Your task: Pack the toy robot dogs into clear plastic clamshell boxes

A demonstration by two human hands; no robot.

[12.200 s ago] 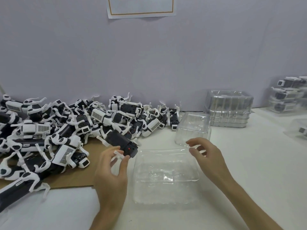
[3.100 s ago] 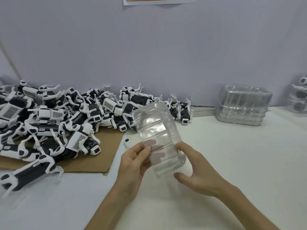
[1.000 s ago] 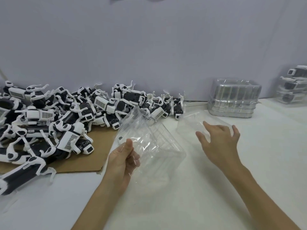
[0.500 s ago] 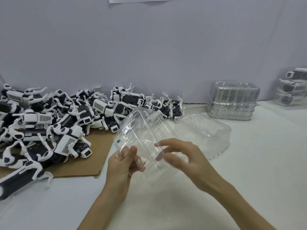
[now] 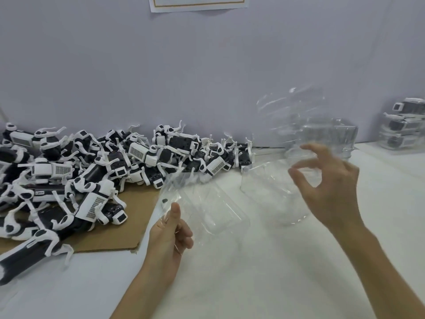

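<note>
My left hand (image 5: 169, 233) pinches the near edge of a clear clamshell box (image 5: 207, 203) and holds it tilted just above the white table (image 5: 253, 272). My right hand (image 5: 326, 189) is raised to the right. Its thumb and forefinger pinch a second clear shell (image 5: 287, 118), which is blurred and lifted well above the table. A third clear box (image 5: 262, 187) lies on the table between my hands. A heap of black-and-white toy robot dogs (image 5: 96, 171) lies on brown cardboard (image 5: 128, 226) at the left.
A stack of clear boxes (image 5: 331, 134) stands by the wall behind my right hand. Packed boxes with dogs (image 5: 402, 127) are piled at the far right. A paper sheet (image 5: 197, 3) hangs on the wall.
My right hand went from the box in my left hand up and to the right, lifting a clear shell away with it. My left hand keeps its box, now tipped lower.
</note>
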